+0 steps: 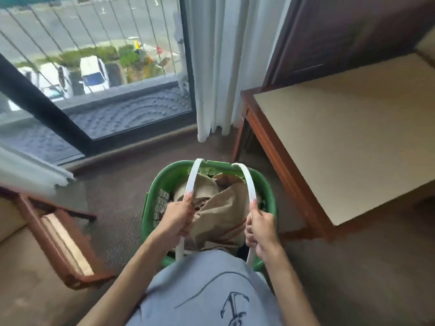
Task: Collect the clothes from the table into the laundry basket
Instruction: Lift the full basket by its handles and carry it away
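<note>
Clothes [219, 208] in the basket [150, 208], table [341, 142] to its right

Left hand [179, 218] and right hand [260, 228] forward, fingers curled closed.

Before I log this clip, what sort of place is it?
Probably a hotel room or an upper-floor apartment: a carpeted floor, a long white curtain beside a balcony window over parked cars, and a wood-trimmed table.

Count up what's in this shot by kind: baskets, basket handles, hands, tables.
Laundry basket, green: 1
White handles (left handle, right handle): 2
Hands (left hand, right hand), each gripping one handle: 2
Table: 1
Total: 6
</note>
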The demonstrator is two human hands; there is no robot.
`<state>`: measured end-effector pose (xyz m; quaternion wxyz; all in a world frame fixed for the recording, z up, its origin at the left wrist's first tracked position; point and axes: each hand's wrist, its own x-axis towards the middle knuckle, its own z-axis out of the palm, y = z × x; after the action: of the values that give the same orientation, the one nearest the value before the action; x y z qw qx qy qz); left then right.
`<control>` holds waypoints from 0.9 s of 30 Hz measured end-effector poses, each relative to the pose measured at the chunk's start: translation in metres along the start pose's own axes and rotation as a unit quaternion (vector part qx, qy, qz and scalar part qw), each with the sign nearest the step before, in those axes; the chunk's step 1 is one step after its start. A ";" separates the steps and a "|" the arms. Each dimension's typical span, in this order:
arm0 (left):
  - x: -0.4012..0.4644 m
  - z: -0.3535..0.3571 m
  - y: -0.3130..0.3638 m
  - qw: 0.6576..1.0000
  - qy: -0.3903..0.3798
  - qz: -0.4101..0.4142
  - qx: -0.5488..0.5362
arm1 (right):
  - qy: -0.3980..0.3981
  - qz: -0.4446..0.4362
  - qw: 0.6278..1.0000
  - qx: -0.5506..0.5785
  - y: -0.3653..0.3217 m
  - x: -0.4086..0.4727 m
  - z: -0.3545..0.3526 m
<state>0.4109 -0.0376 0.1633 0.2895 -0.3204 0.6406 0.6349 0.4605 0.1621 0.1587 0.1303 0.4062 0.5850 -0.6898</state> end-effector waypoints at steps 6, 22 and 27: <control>0.043 0.023 0.056 0.987 -0.075 0.041 0.133 | 0.076 0.009 0.988 0.134 -0.004 0.022 0.007; 0.164 0.052 0.139 0.891 -0.292 -0.004 0.348 | 0.368 0.036 0.864 0.341 0.008 0.064 0.095; 0.213 0.029 0.167 0.860 -0.334 -0.052 0.382 | 0.463 0.011 0.845 0.266 0.005 0.083 0.153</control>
<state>0.1462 -0.0193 0.1019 0.6182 0.0138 0.6803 0.3933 0.3490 0.0458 0.0937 -0.2612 0.7039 0.3669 -0.5492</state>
